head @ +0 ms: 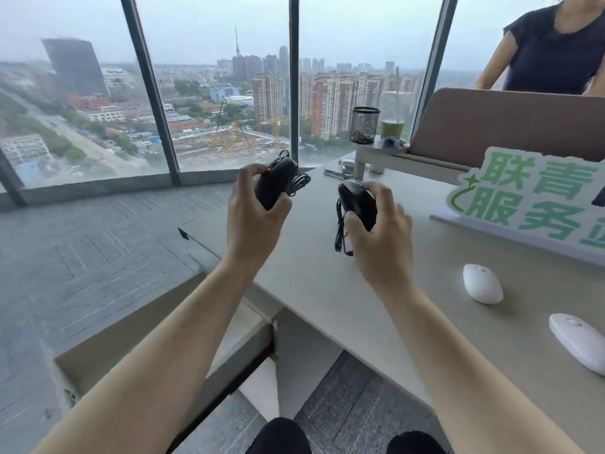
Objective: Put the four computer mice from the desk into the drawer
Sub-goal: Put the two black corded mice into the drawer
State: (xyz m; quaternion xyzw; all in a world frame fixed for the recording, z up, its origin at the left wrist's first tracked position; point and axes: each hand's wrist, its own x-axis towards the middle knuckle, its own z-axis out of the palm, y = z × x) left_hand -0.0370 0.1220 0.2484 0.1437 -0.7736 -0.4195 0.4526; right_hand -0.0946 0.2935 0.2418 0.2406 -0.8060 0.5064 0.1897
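Observation:
My left hand (253, 221) grips a black wired mouse (276, 181) with its cable bundled beside it, held in the air past the desk's left edge. My right hand (379, 231) grips a second black wired mouse (357, 199) above the desk (327, 283), its cable dangling below. Two white mice lie on the desk at the right: one (482, 283) nearer the sign, the other (579, 341) at the frame's right edge. An open drawer (108, 348) juts out below the desk's left edge, under my left forearm; its inside is mostly hidden.
A green-and-white sign (530, 204) stands on the desk at the right. A small shelf (381, 149) at the back carries a black mesh pen cup (364, 124) and a green cup (392, 127). Another person (550, 47) stands behind a brown divider (510, 122). Windows line the far wall.

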